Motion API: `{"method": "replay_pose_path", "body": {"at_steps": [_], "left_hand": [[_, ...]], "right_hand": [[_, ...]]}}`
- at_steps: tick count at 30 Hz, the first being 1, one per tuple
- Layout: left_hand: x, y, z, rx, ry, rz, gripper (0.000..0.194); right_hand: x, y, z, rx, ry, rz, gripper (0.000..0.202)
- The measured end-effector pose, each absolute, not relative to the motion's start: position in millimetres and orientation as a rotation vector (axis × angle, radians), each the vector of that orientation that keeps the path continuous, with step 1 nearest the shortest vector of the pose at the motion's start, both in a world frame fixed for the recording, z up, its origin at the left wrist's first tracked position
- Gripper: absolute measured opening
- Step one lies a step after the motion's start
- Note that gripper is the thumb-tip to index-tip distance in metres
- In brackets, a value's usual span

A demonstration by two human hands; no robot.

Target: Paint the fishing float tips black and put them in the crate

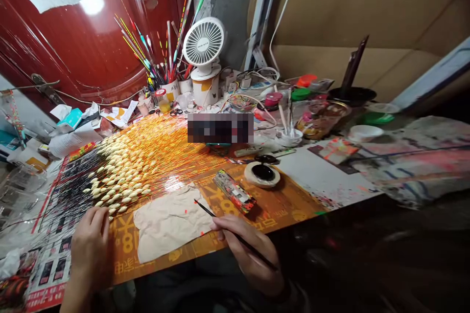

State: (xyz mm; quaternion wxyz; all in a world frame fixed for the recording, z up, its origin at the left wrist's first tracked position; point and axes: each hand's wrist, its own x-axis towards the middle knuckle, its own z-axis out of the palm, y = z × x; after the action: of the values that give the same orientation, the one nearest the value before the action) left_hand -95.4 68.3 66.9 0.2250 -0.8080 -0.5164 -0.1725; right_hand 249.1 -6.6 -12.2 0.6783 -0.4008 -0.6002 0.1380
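My right hand (251, 249) grips a thin dark paintbrush (238, 235), its tip pointing up and left above a crumpled, cream-coloured paper (167, 227). A few small orange specks mark that paper. My left hand (90, 237) is at the near edge of a wide layer of fishing floats (123, 166). Its fingers are bent and pressed together; what they pinch, if anything, is hidden. The floats have cream bodies, dark stems to the left and orange-yellow tips to the right. Beyond the brush lie a paint-smeared block (235, 190) and a round dish of black paint (262, 174).
A white fan (204, 43) stands at the back on a pot (205, 89), beside cups of colourful floats and brushes. Cables, paint tubs and a white bowl (365, 133) crowd the back right. A paint-stained cloth (422, 156) lies at the right. The orange tabletop (286, 210) ends before my lap.
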Motion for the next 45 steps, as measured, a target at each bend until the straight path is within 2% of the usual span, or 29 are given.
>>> {"method": "replay_pose_path", "body": {"at_steps": [8, 20, 31, 37, 42, 45], "left_hand": [[-112.8, 27.5, 32.6, -2.297, -1.322, -0.621, 0.022], [-73.5, 19.9, 23.5, -2.459, -1.287, -0.893, 0.027], [-71.7, 19.4, 27.7, -2.517, -1.288, -0.872, 0.033], [-87.3, 14.1, 26.2, -2.475, -1.313, -0.815, 0.046], [-118.7, 7.4, 24.2, -2.443, -1.380, -0.739, 0.042], [-133.3, -2.2, 25.9, -2.407, -1.442, -0.679, 0.037]], "right_hand": [[248.3, -6.7, -10.5, -0.876, -1.415, 0.280, 0.038], [250.5, 7.2, -1.0, -0.917, -1.722, -0.107, 0.056], [244.7, 9.2, -13.0, -0.995, -1.660, -0.099, 0.059], [248.3, 5.4, -14.5, -1.049, -1.612, -0.085, 0.057], [248.0, 1.9, -15.1, -1.098, -1.556, -0.065, 0.052], [254.8, -2.2, -19.0, -1.182, -1.455, 0.072, 0.038]]}}
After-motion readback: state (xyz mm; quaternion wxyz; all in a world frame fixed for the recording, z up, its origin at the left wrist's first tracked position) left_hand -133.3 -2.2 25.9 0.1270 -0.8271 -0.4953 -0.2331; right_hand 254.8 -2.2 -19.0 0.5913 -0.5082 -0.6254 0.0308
